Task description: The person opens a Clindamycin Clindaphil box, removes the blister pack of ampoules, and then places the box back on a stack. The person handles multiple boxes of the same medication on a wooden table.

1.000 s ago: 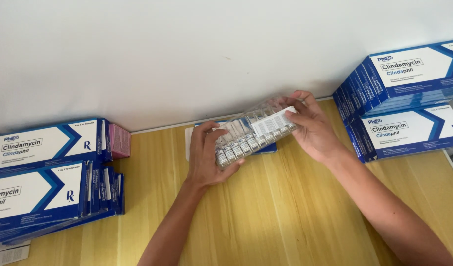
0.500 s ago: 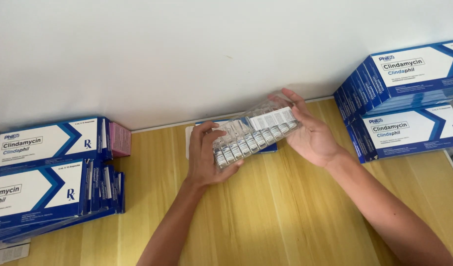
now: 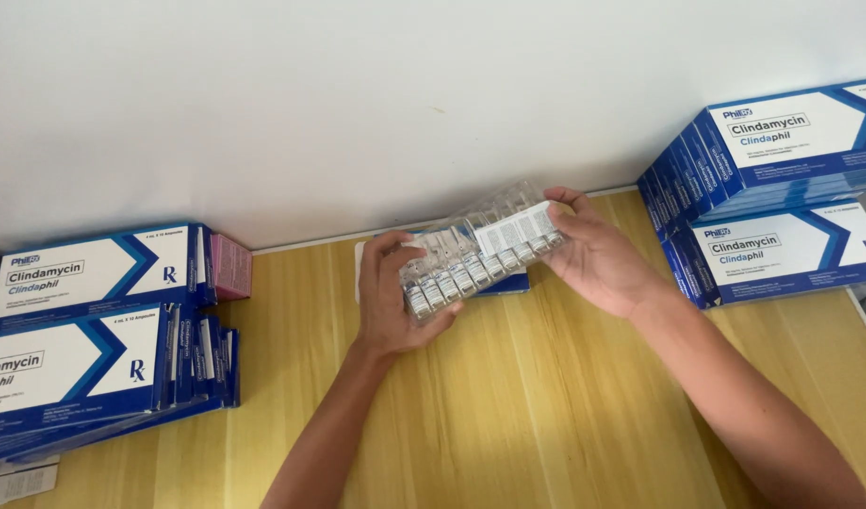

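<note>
Both hands hold one clear plastic tray [image 3: 475, 253] of small ampoules above the bench [image 3: 546, 415], close to the wall [image 3: 405, 104]. The tray runs slantwise, its lower end to the left and its higher end to the right. The left hand [image 3: 395, 302] grasps the lower end, thumb on the near edge and fingers curled over the far edge. The right hand [image 3: 598, 254] grasps the higher end, fingertips on the tray's top and thumb along its near side, where a folded white leaflet [image 3: 518, 229] lies against the tray. The ampoules stand side by side in one row; their exact number is hard to tell, roughly ten.

Under the tray, touching the wall, lies one open white-and-blue box [image 3: 504, 283], mostly hidden by the tray and hands.

The bench is pale yellow wood with the grain running toward the wall, which is plain white.

At the left stands a pile of blue-and-white cartons [image 3: 84, 320], two showing their broad faces, with more stacked behind them on edge, too many to count surely. One small pink box [image 3: 231, 267] sits beside that pile against the wall. At the right is a second pile of the same cartons [image 3: 782, 188], two broad faces showing, others layered between them.
</note>
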